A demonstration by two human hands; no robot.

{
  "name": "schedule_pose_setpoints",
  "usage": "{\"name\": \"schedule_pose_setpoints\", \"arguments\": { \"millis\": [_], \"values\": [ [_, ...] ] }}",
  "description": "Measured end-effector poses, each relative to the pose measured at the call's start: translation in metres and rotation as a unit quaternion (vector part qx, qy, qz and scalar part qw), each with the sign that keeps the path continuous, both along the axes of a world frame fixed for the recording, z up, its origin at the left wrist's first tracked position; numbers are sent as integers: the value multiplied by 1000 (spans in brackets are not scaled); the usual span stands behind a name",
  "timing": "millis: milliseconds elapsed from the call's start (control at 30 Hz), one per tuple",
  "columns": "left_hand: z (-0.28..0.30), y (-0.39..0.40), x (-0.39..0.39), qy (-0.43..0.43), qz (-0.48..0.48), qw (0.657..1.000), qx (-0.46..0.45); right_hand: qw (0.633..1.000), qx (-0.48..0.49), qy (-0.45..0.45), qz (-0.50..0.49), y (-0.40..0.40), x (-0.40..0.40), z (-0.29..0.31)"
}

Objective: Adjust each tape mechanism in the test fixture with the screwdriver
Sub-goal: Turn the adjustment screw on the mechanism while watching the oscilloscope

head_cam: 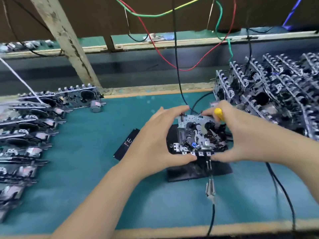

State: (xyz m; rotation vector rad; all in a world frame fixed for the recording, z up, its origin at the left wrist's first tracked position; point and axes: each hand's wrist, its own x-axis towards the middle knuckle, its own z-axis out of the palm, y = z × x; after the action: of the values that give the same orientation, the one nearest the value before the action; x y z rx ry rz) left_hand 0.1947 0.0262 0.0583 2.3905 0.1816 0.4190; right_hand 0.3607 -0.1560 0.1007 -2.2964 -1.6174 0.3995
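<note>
- Left hand (155, 140) grips tape mechanism (200, 135) from its left side: thumb under near edge w/ the white tabs, fingers curled over far edge.
- Right hand (241, 133) grips same mech from right side, thumb at near edge, fingers over far edge; also holds yellow-handled screwdriver (218, 114) tucked betw. fingers, handle end poking up, tip hidden.
- Mech sits betw. both hands, over black test fixture (198, 171) at centre of green bench mat (86, 169); can't tell if seated or just above it.
- Black flat plate (126, 144) w/ marking lies just left of fixture, partly behind left wrist.
- Metal clip (210, 188) on black lead lies on mat near front of fixture.
- Black cables (177, 66) run down from above to far side of mech; red (155, 45) + green (224, 37) wires hang behind.
- Row of mechs (25, 131) stacked along left of mat; one w/ small motor (95, 106) at far left.
- Big pile of mechs (276, 94) at right, well behind right hand.
</note>
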Motion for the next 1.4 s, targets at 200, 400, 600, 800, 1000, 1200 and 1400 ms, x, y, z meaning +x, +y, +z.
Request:
{"name": "schedule_pose_setpoints", "arguments": {
  "millis": [200,400,600,800,1000,1200,1400],
  "values": [
    [-6,10,0,57,54,997,3,999,-13,-5,35,24,17,5],
    [4,15,-4,139,100,985,-37,998,-14,37,50,22,28,-1],
    [12,12,1,179,123,976,21,998,-18,14,61,22,25,-2],
    [13,12,-3,167,134,977,19,997,6,28,74,24,28,-8],
    [20,14,3,198,138,970,28,997,20,32,63,22,31,-15],
    [22,18,9,213,116,969,44,997,-43,11,65,14,39,-4],
    [17,23,6,198,95,976,-12,998,-59,-9,17,0,40,-7]
  ]
}}
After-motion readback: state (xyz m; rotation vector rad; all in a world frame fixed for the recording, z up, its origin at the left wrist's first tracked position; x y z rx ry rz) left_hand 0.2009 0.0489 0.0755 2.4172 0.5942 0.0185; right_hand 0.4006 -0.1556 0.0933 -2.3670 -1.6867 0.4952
